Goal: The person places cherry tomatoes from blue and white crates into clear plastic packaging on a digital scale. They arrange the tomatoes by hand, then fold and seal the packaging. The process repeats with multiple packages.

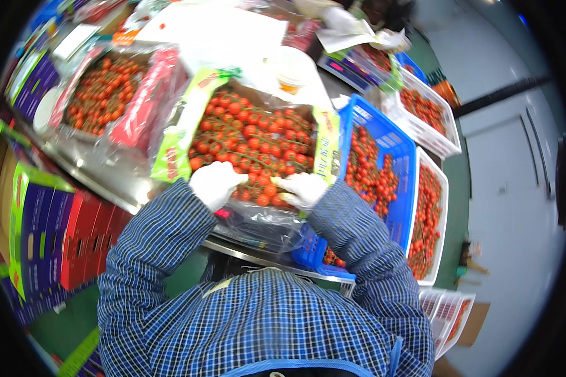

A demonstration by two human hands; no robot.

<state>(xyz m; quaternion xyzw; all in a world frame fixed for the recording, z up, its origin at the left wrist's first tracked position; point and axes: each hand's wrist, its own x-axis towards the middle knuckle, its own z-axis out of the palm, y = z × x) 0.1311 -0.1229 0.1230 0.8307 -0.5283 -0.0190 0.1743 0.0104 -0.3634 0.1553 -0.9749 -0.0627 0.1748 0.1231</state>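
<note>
Straight in front of me is a carton of vine cherry tomatoes [259, 136], with green printed flaps folded out at its sides and clear plastic film [264, 219] hanging over its near edge. My left hand [215, 185], in a white glove, rests at the near left corner with its fingertips on the tomatoes. At the near right corner, my right hand [303, 188], also gloved, has its fingers bent against the fruit. The two hands face each other, a short gap apart. Whether either pinches a stem or a tomato is hidden. A red digital display [222, 213] glows below the carton's near edge.
To the right stand a blue crate [401, 188] and white crates [445, 202] of tomatoes. Left of the carton sits another film-lined box [106, 94] with red flaps. Folded purple and red cartons [52, 231] stack beside the metal table [108, 181]. A scale [344, 70] stands at the back right.
</note>
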